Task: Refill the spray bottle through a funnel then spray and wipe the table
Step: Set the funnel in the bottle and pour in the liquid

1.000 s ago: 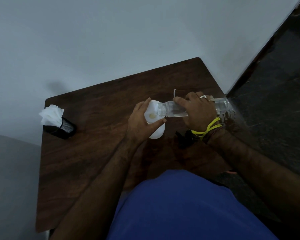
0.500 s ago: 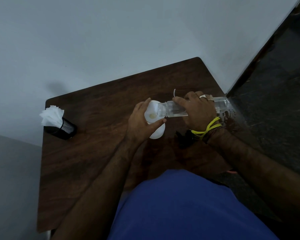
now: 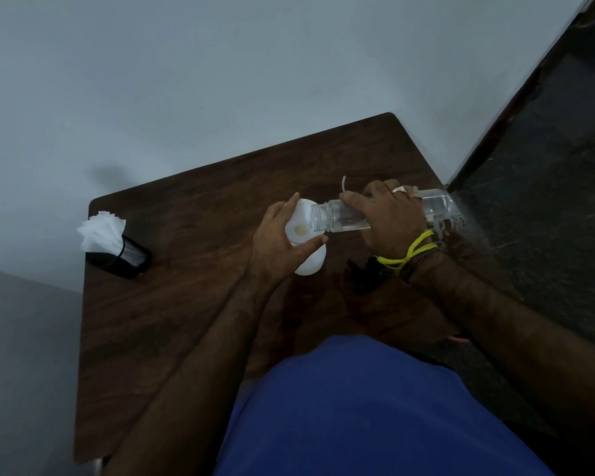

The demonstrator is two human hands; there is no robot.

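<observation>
A white funnel (image 3: 300, 224) sits in the top of a white spray bottle (image 3: 311, 264) on the dark wooden table (image 3: 186, 304). My left hand (image 3: 279, 245) is wrapped around the funnel and the bottle top. My right hand (image 3: 390, 221) grips a clear plastic water bottle (image 3: 337, 219), held almost level with its open mouth over the funnel's bowl. A black object (image 3: 366, 273), possibly the spray head, lies on the table under my right wrist; a thin white tube (image 3: 343, 183) shows behind the water bottle.
A black mesh holder (image 3: 122, 259) stuffed with white tissues (image 3: 101, 235) stands at the table's far left corner. A pale wall runs behind the table. Dark floor lies to the right of the table edge. My blue shirt fills the bottom of the view.
Almost nothing has moved: both hands keep the same hold, and the water bottle stays tipped over the funnel.
</observation>
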